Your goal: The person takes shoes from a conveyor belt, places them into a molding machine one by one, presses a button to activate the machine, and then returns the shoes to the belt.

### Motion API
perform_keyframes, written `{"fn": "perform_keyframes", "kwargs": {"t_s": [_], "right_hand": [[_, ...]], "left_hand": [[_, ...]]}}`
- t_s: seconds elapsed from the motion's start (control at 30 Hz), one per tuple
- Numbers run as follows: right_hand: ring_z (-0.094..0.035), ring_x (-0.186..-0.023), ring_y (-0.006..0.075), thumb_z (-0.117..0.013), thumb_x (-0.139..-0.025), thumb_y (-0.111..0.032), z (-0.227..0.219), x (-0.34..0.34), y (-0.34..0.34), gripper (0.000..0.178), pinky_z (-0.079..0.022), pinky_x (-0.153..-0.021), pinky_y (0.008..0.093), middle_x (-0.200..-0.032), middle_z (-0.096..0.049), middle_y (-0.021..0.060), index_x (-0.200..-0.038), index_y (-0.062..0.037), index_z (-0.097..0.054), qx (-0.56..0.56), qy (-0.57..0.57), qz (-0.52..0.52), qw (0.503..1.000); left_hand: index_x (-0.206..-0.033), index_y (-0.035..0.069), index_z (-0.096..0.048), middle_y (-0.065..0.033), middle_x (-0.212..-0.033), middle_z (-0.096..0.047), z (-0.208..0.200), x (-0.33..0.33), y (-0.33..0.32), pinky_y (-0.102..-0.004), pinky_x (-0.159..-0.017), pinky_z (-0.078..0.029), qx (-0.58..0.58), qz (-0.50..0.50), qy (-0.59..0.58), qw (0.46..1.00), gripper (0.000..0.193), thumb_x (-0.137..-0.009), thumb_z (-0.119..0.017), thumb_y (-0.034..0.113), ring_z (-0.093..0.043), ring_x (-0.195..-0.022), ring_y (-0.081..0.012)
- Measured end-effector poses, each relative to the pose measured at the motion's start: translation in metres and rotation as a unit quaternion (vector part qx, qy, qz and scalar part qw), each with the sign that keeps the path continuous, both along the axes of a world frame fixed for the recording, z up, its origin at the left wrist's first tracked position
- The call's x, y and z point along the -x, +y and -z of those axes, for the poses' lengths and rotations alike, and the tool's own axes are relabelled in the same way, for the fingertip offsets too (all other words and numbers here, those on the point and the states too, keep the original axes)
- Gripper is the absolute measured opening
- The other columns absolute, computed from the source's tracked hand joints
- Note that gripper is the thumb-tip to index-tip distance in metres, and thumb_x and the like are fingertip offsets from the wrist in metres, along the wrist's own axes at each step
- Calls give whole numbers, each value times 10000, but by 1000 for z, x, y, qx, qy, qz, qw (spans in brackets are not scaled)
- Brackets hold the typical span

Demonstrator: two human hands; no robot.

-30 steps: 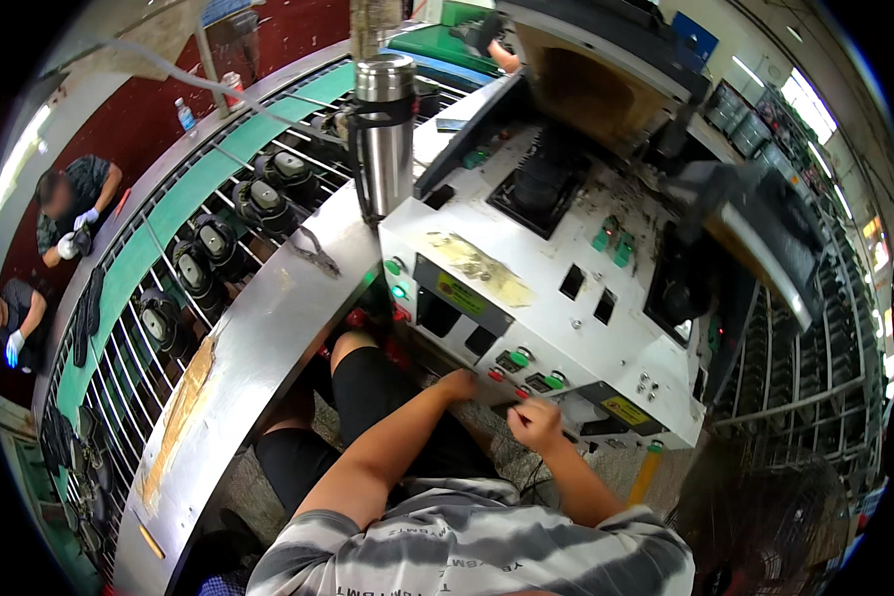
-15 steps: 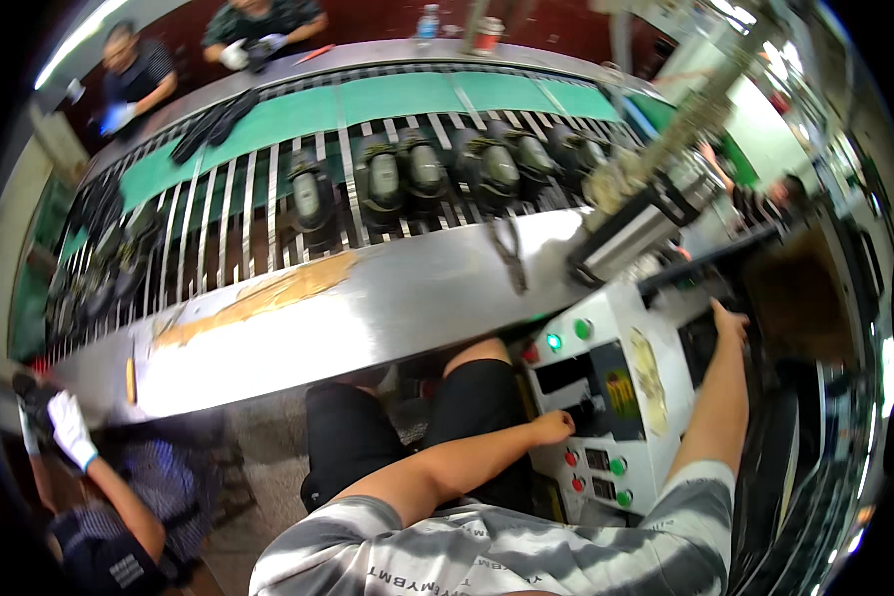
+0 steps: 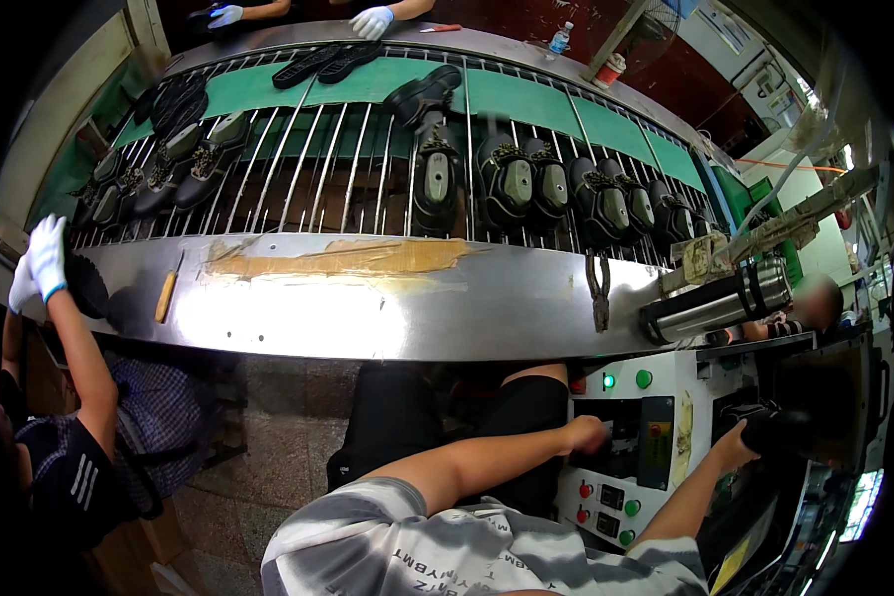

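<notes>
My right hand (image 3: 733,449) is closed on a black shoe (image 3: 780,433) at the dark opening on the right side of a white control box (image 3: 687,422). The shoe's far end is lost in shadow. My left hand (image 3: 586,434) is at the recessed dark panel (image 3: 621,437) on the box's top. Its fingers are blurred, and anything in them cannot be made out. Green buttons (image 3: 645,379) and a red button (image 3: 585,490) sit on the box, and a green lamp (image 3: 609,381) is lit.
Beyond the steel ledge (image 3: 368,308), black shoes (image 3: 512,184) stand on a roller conveyor. Pliers (image 3: 598,288), a steel flask (image 3: 720,306) and a wooden-handled tool (image 3: 168,293) lie on the ledge. A co-worker's gloved hands (image 3: 45,258) are at the left; another's gloved hand (image 3: 372,22) is at the far side.
The view has swung, moving the scene rightward. A black shoe now shows in my right hand. My left hand stays by the panel. The left co-worker's gloved hands are at the ledge's end.
</notes>
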State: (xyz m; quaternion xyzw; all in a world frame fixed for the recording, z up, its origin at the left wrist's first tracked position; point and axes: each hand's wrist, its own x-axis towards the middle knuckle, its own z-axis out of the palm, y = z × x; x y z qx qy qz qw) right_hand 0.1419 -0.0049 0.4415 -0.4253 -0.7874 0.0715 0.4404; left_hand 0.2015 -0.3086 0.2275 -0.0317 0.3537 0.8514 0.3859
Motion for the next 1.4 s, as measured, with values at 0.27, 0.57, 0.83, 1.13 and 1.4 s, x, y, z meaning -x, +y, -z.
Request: {"fn": "perform_keyframes", "kwargs": {"t_s": [0.27,0.57,0.83,1.13,1.4], "right_hand": [[-585,-1104,296,-835,-752,-277,18,-50,-110,624,-513,-919,413,-1247,-588,182,-1196,73,-569,136,246,-257,925],[-555,-1153,239,-656,-830,-168,45,-40,-331,519,-431,-1010,374,-1259,-573,101,-1300,6,-522,580,-19,-620,528],[-500,-1242,298,-657,-879,-283,-20,-26,-466,408,-377,-1051,375,-1301,-567,137,-1195,-28,-623,184,-256,-839,443],[-598,-1013,237,-680,-847,-267,75,7,-444,337,-471,-880,339,-1123,-630,105,-1094,-39,-653,283,-294,-760,506],[-606,-857,241,-663,-834,-216,143,117,-467,357,-499,-760,373,-977,-621,87,-1151,-64,-604,236,-231,-685,650]], "left_hand": [[-1135,71,-561,-38,-949,-621,-16,-18,-95,-282,-716,-510,-105,31,135,985,233,-932,-582,184,-603,-829,-137],[-1403,31,-420,-122,-1300,-550,-129,-20,-271,-404,-989,-460,-105,-246,248,931,767,-748,-777,212,-551,-1171,-251],[-1225,-56,-546,-201,-1161,-640,-61,-42,-466,-437,-1013,-464,-102,-535,88,834,590,-803,-620,349,-635,-1059,-312],[-1093,10,-603,-62,-939,-657,-104,126,-597,-301,-731,-503,404,-565,149,704,380,-755,-743,112,-625,-814,-161],[-1410,-49,-396,-224,-1346,-503,-38,165,-576,-348,-1036,-385,574,-493,205,621,873,-668,-770,217,-511,-1229,-297]]}}
